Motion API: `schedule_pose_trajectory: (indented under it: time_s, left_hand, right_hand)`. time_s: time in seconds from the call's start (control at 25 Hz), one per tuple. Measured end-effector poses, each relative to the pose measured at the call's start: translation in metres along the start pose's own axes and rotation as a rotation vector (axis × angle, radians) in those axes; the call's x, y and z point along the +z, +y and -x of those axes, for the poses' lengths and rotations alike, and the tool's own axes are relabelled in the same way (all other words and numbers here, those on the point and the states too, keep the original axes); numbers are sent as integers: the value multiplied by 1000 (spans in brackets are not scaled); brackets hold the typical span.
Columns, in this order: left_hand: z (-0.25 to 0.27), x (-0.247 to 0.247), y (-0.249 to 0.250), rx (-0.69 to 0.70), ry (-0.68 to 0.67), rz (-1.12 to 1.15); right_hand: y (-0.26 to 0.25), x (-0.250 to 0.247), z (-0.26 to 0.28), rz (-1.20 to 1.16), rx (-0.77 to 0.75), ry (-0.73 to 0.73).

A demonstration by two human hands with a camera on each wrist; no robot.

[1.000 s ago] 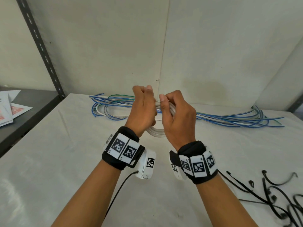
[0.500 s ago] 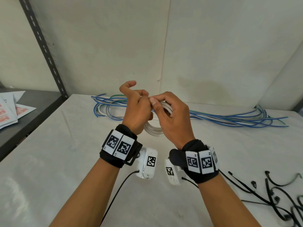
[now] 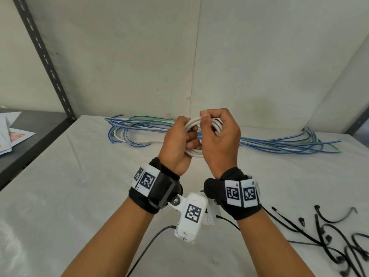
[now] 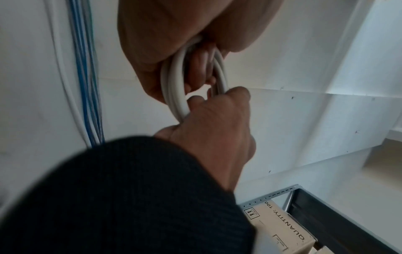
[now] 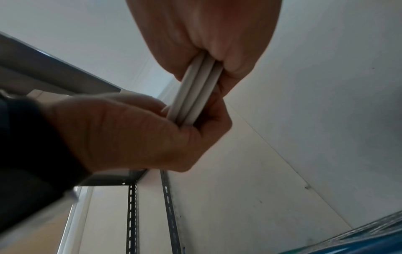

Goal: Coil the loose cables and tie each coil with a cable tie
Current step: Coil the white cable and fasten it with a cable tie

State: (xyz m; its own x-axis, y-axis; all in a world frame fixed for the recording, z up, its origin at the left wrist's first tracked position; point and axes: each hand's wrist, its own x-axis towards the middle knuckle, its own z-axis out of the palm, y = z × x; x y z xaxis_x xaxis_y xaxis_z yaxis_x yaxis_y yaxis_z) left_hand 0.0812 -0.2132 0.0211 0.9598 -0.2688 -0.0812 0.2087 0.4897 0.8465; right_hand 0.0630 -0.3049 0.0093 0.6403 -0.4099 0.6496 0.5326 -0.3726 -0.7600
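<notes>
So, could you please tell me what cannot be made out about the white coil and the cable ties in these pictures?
- White coil: its free end is hidden by the left hand and right hand in every view.
- Turn count: fingers cover part of the loop.
- Black cable ties: head view only, blurred, cut off by the right edge.

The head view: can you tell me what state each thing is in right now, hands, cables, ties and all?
white cable: wound into a coil, held above the table, no tie on it.
left hand: grips the coil.
right hand: pinches the coil's top loops.
blue cables: loose, lying uncoiled on the table.
black cable ties: scattered, unused, on the table at the right.
</notes>
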Motion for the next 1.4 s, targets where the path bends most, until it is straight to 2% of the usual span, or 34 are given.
schedule_pose_trajectory:
  time_s: [0.12,0.24,0.36,0.48,0.72,0.8,0.84,0.92,0.96,1.04,1.12,1.2,1.4]
  left_hand:
    - [-2,0,-1,62,101,-10]
    - [-3,0,3,147,133,16]
    - [-4,-3,6,199,150,-51]
    - [-5,-3,0,214,150,-129]
    - [-8,1,-24,228,114,-227]
    - [-6,4,-29,247,101,-270]
    - [-7,4,-31,268,94,-298]
    - [-5,6,-41,290,73,-374]
    - [-5,6,-46,288,64,-417]
    - [-3,8,-58,262,34,-486]
    - [0,11,-67,234,-2,-526]
    - [2,13,-70,221,-14,-550]
    - [0,14,-68,197,-21,-518]
  right_hand:
    - [1,8,6,-30,-10,44]
    - [1,12,8,-81,-12,46]
    - [4,12,8,-82,-10,10]
    - [8,8,13,-20,5,-1]
    - [7,-14,19,264,-113,-74]
    - [5,-32,14,307,-69,-151]
    - [4,-44,7,337,0,-202]
    - [5,-75,-9,449,210,-365]
    - [9,-90,-16,547,328,-503]
    - [19,-115,-20,939,476,-788]
    - [29,-130,-9,1304,567,-948]
    - [36,-136,3,1426,601,-989]
    - [49,-144,5,1470,533,-988]
